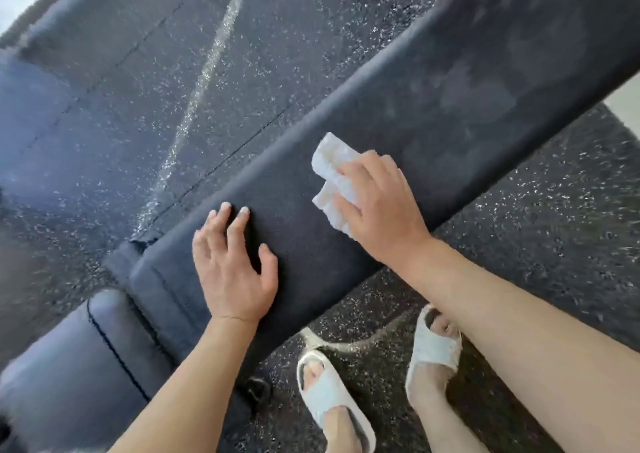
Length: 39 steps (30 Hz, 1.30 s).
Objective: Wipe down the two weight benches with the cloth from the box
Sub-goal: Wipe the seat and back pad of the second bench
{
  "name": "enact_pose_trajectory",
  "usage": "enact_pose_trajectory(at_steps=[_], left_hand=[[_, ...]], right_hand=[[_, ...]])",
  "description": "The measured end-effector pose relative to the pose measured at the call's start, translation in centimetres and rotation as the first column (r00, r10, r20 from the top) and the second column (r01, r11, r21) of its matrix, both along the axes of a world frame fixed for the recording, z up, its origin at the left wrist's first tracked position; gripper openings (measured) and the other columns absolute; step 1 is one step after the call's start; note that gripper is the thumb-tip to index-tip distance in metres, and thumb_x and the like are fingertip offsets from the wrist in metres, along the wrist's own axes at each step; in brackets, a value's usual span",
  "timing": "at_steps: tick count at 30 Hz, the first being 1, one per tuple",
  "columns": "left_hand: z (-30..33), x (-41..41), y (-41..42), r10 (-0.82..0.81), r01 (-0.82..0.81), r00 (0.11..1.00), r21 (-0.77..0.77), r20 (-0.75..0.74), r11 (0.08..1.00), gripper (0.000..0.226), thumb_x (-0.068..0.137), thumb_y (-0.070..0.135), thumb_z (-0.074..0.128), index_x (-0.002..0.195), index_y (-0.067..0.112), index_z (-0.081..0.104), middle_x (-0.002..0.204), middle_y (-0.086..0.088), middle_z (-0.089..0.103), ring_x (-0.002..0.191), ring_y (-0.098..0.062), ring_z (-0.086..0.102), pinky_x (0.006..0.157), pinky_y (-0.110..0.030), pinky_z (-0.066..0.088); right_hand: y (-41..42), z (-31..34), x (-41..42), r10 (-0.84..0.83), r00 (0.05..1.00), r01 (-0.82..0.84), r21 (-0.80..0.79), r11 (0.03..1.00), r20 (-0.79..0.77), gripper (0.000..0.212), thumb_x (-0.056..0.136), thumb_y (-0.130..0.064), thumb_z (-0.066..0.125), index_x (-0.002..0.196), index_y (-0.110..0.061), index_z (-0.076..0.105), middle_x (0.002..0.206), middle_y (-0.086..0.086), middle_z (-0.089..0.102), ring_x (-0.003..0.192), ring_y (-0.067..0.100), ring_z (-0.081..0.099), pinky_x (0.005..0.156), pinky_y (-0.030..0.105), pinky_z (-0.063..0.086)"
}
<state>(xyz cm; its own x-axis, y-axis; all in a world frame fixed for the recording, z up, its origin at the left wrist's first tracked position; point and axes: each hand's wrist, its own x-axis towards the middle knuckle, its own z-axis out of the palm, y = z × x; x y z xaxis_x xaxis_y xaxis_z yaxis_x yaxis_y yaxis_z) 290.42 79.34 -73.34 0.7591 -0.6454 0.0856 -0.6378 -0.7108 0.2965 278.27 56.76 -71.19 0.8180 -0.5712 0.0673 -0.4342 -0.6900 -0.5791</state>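
Observation:
A long black padded weight bench (450, 99) runs from lower left to upper right across the view. My right hand (377, 206) presses a crumpled white cloth (332, 172) flat on the pad's middle. My left hand (232, 265) rests on the pad with fingers spread, to the left of the cloth and holding nothing. A separate seat cushion (86, 359) of the bench lies at the lower left. No second bench and no box are in view.
Black speckled rubber flooring (554, 227) surrounds the bench, with a pale painted line (204, 74) on the far side. My two feet in white slides (374, 373) stand close to the bench's near edge. A dark knob (256, 388) sits under the bench.

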Motion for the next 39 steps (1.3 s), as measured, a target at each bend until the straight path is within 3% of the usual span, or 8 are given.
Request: enact_pose_trajectory(at_steps=[6, 10, 14, 21, 27, 30, 35, 39], left_hand=[[0.2, 0.3, 0.0, 0.013, -0.013, 1.000, 0.021, -0.011, 1.000, 0.059, 0.090, 0.033, 0.058, 0.145, 0.014, 0.059, 0.158, -0.014, 0.047, 0.148, -0.040, 0.042, 0.124, -0.060, 0.026], [0.4, 0.5, 0.3, 0.001, -0.002, 0.999, -0.021, -0.032, 1.000, 0.058, 0.088, 0.033, 0.064, 0.144, 0.017, 0.063, 0.157, -0.011, 0.050, 0.146, -0.039, 0.045, 0.121, -0.061, 0.030], [0.8, 0.9, 0.5, 0.034, -0.045, 0.994, -0.098, -0.103, 0.994, 0.050, 0.087, 0.026, 0.068, 0.135, 0.016, 0.069, 0.151, -0.011, 0.056, 0.145, -0.035, 0.046, 0.121, -0.057, 0.032], [1.4, 0.8, 5.6, 0.080, -0.090, 0.979, -0.049, -0.187, 0.995, 0.052, 0.098, 0.019, 0.059, 0.150, 0.013, 0.056, 0.162, -0.010, 0.043, 0.151, -0.033, 0.040, 0.127, -0.049, 0.027], [2.7, 0.9, 11.8, 0.265, -0.295, 0.935, -0.103, -0.236, 0.950, 0.023, 0.095, 0.008, 0.053, 0.115, 0.006, 0.064, 0.144, -0.010, 0.052, 0.133, -0.033, 0.052, 0.123, -0.034, 0.031], [3.5, 0.0, 13.0, 0.356, -0.384, 0.903, -0.080, -0.240, 0.920, 0.018, 0.094, 0.008, 0.051, 0.103, 0.005, 0.066, 0.140, -0.009, 0.054, 0.130, -0.030, 0.052, 0.116, -0.039, 0.039], [4.2, -1.5, 11.1, 0.428, -0.447, 0.867, -0.018, -0.254, 0.894, 0.017, 0.085, -0.001, 0.057, 0.094, 0.009, 0.068, 0.136, -0.012, 0.056, 0.128, -0.036, 0.053, 0.111, -0.049, 0.042], [4.0, 0.5, 7.4, 0.496, -0.507, 0.846, -0.007, -0.196, 0.862, 0.024, 0.083, 0.001, 0.058, 0.103, 0.008, 0.070, 0.133, -0.014, 0.058, 0.124, -0.038, 0.052, 0.108, -0.061, 0.041]], right_hand=[[-1.8, 0.8, 8.6, 0.143, 0.984, -0.151, -0.077, 0.986, -0.104, 0.026, 0.093, -0.021, 0.063, 0.111, -0.002, 0.065, 0.108, 0.019, 0.059, 0.090, 0.038, 0.053, 0.078, 0.050, 0.044], [1.3, 0.6, 13.1, 0.325, 0.936, -0.340, -0.105, 0.935, -0.138, 0.031, 0.096, -0.031, 0.049, 0.105, -0.007, 0.066, 0.104, 0.013, 0.059, 0.087, 0.034, 0.050, 0.075, 0.048, 0.041], [4.9, 0.0, 16.5, 0.399, 0.895, -0.434, -0.182, 0.882, -0.202, 0.024, 0.096, -0.031, 0.053, 0.096, -0.011, 0.065, 0.099, 0.008, 0.059, 0.086, 0.031, 0.051, 0.073, 0.045, 0.041], [6.2, -0.3, 16.6, 0.492, 0.856, -0.518, -0.276, 0.810, -0.162, 0.024, 0.100, -0.031, 0.054, 0.093, -0.010, 0.062, 0.094, 0.010, 0.057, 0.080, 0.031, 0.048, 0.067, 0.047, 0.039], [15.7, -0.2, 12.8, 0.801, 0.592, -0.801, -0.175, 0.573, -0.090, 0.033, 0.105, -0.037, 0.043, 0.100, -0.012, 0.063, 0.092, 0.007, 0.057, 0.076, 0.027, 0.045, 0.065, 0.039, 0.032], [18.3, -0.7, 11.1, 0.821, 0.561, -0.825, -0.153, 0.544, -0.103, 0.026, 0.104, -0.037, 0.048, 0.102, -0.014, 0.061, 0.094, 0.005, 0.056, 0.078, 0.024, 0.044, 0.067, 0.037, 0.031], [12.0, -0.9, 11.2, 0.949, 0.300, -0.936, -0.223, 0.274, -0.092, 0.020, 0.095, -0.034, 0.066, 0.094, -0.014, 0.064, 0.090, 0.006, 0.057, 0.075, 0.028, 0.048, 0.065, 0.040, 0.035], [0.1, -0.7, 13.8, 0.907, 0.404, -0.898, -0.240, 0.369, -0.118, 0.022, 0.098, -0.034, 0.057, 0.103, -0.013, 0.058, 0.093, 0.012, 0.064, 0.074, 0.034, 0.056, 0.065, 0.042, 0.040]])
